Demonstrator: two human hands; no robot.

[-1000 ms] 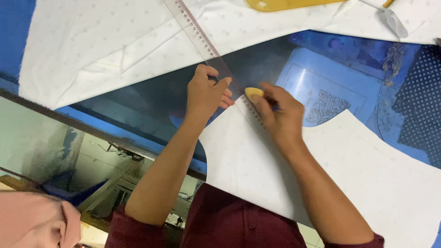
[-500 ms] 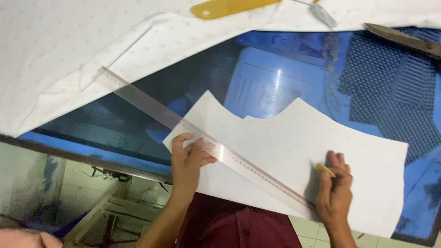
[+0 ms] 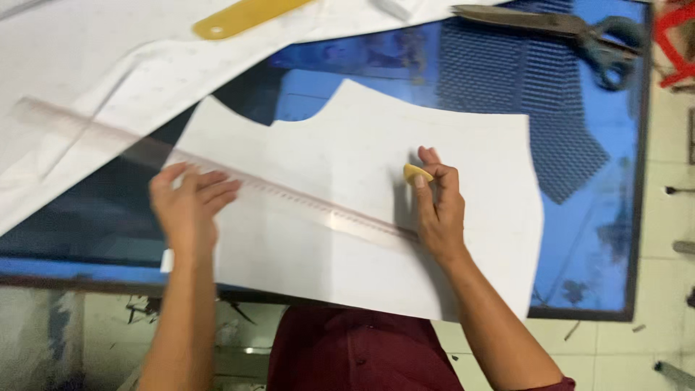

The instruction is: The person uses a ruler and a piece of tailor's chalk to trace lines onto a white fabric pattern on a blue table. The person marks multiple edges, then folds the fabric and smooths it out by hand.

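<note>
Chalk (image 3: 417, 173) sits pinched in your right hand (image 3: 439, 210) at the ruler (image 3: 289, 199), while your left hand (image 3: 190, 206) presses flat, fingers spread, pinning that ruler slantwise across the white paper pattern (image 3: 362, 268) on the blue table (image 3: 579, 239) so neither slips.

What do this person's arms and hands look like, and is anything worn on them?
Both hands are bare: no gloves, rings or watch show on the left hand or the right hand. The forearms are uncovered. A dark red sleeve shows at the right arm, matching the dark red shirt.
</note>
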